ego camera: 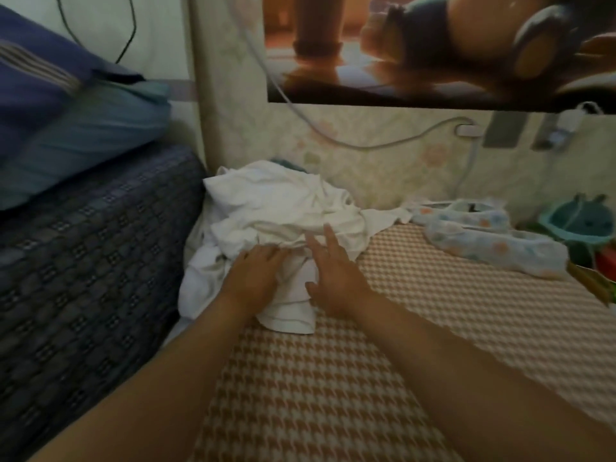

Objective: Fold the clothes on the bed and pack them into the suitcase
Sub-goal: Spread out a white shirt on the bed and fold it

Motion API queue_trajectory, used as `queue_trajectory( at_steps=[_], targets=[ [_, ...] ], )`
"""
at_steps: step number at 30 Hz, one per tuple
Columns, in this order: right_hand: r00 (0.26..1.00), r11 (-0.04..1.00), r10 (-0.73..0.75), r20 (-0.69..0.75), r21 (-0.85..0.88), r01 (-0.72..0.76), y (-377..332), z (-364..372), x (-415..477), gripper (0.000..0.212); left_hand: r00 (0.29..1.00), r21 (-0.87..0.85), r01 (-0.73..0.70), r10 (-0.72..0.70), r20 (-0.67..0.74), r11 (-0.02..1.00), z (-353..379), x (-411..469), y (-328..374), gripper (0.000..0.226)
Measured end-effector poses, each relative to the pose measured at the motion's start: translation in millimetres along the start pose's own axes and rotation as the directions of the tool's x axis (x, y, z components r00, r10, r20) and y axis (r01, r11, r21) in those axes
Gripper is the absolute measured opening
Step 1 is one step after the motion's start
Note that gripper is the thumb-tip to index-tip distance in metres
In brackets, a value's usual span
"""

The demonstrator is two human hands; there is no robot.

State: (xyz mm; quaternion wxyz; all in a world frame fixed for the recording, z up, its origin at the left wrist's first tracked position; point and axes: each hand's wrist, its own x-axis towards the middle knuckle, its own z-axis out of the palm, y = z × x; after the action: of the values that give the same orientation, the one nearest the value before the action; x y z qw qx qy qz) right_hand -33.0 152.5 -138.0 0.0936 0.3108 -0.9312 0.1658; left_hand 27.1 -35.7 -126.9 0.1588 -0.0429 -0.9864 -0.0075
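Observation:
A crumpled pile of white clothes (pixel 276 208) lies on the brown-and-white houndstooth bed cover (pixel 300 395), against the wall. My left hand (pixel 255 278) rests flat, palm down, on the near part of the pile. Just to its right, my right hand (pixel 333 275) is on the white cloth with fingers spread and holds nothing. A bit of teal cloth (pixel 286 163) peeks out behind the pile. No suitcase is in view.
A dark blue patterned raised surface (pixel 83 261) runs along the left, with blue pillows (pixel 66 128) on top. Two pale dotted fabric pieces (pixel 493 248) lie at the right, near a teal toy (pixel 580 225). A cable (pixel 366 141) and a poster (pixel 433 45) hang on the wall.

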Motion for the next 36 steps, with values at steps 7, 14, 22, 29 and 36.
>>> queue_trajectory(
  at_steps=[7, 14, 22, 29, 36],
  targets=[
    [0.996, 0.996, 0.09, 0.015, -0.001, -0.09, -2, 1, 54, 0.04, 0.982, 0.104, 0.179, -0.17, -0.087, 0.978, -16, 16, -28, 0.069],
    [0.982, 0.987, -0.074, -0.176, -0.155, 0.046, 4, -73, -15, 0.035, 0.994, -0.02, 0.011, -0.013, -0.105, 1.0, -51, -7, 12, 0.041],
    [0.992, 0.977, 0.064, 0.107, -0.209, -0.04, 17, -153, -136, 0.063, 0.92, -0.375, 0.049, 0.105, 0.379, 0.926, -99, -69, 114, 0.049],
    [0.885, 0.965, 0.253, 0.391, -0.162, -0.205, 30, -145, -194, 0.054, 0.819, -0.454, 0.232, 0.079, 0.568, 0.86, -95, -122, 156, 0.047],
    [0.765, 0.987, 0.099, 0.636, -0.16, 0.005, 43, -95, -178, 0.084, 0.862, -0.143, 0.113, -0.025, 0.506, 0.983, -73, -80, 131, 0.062]
  ],
)
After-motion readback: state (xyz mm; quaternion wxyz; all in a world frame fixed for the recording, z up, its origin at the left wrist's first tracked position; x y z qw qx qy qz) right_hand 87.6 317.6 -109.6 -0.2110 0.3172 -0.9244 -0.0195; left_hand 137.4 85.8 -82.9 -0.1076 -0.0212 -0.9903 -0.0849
